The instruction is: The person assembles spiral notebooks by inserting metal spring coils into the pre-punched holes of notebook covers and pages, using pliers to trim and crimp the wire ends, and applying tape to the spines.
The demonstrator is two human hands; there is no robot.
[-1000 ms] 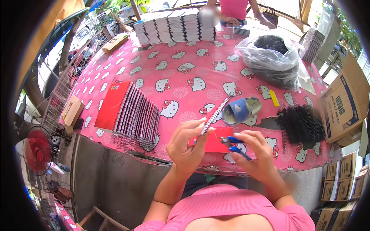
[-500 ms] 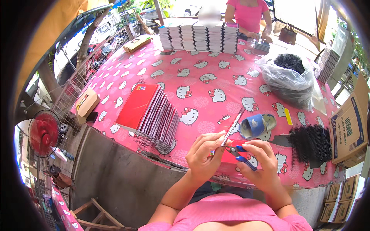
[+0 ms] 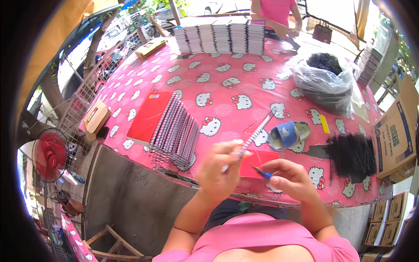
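My left hand (image 3: 218, 170), smeared by motion, grips a spiral notebook (image 3: 260, 128) that stands on edge, its coiled spine facing up. To its right, my right hand (image 3: 288, 177) is closed around small blue-handled cutting pliers (image 3: 265, 174), with the dark jaws pointing toward the left hand. The jaws are apart from the notebook's coil. Beneath both hands a red cover (image 3: 266, 159) lies flat on the table, partly hidden. Left of my hands stands a stack of red spiral notebooks (image 3: 152, 115), their coils turned toward me.
Beyond my right hand lie a blue slipper-shaped item (image 3: 283, 135), a yellow strip (image 3: 324, 124) and a pile of black coils (image 3: 351, 157). A plastic bag of coils (image 3: 325, 85) stands farther back, near a cardboard box (image 3: 397, 131). Notebook stacks (image 3: 218, 37) line the far edge, by another person (image 3: 279, 17).
The pliers have drawn away from the notebook's coil, and their handles are now squeezed closer. My left hand has shifted left and tilted the notebook. The other person's hands have moved.
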